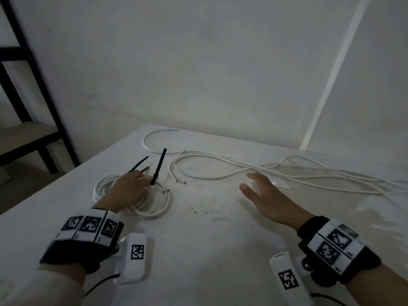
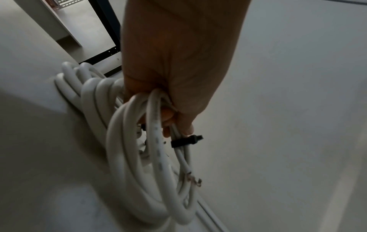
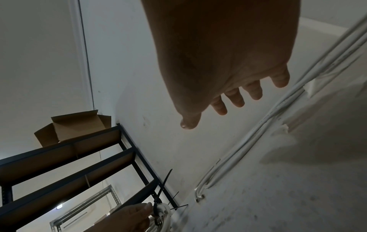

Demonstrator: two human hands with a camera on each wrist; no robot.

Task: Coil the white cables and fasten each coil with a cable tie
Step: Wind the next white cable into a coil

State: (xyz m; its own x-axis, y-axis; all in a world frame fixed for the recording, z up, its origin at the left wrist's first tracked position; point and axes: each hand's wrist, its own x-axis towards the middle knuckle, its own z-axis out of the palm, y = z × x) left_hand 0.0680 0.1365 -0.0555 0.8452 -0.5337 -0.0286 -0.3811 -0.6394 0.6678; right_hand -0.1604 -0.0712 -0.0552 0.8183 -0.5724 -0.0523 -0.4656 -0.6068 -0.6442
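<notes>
A coil of white cable lies on the left of the white table. My left hand grips the coil's far side, with its strands running through the curled fingers. A black cable tie is wrapped round the coil just past my fingertips, and its long tail stands upright. The left wrist view shows the tie's band tight round the strands of the coil. My right hand hovers open over the table, fingers spread and holding nothing, close to the loose white cables.
Spare black cable ties lie beyond the coil. A single curved white cable sits near the table's far edge. A black metal shelf with a cardboard box on it stands to the left. The wall is right behind the table.
</notes>
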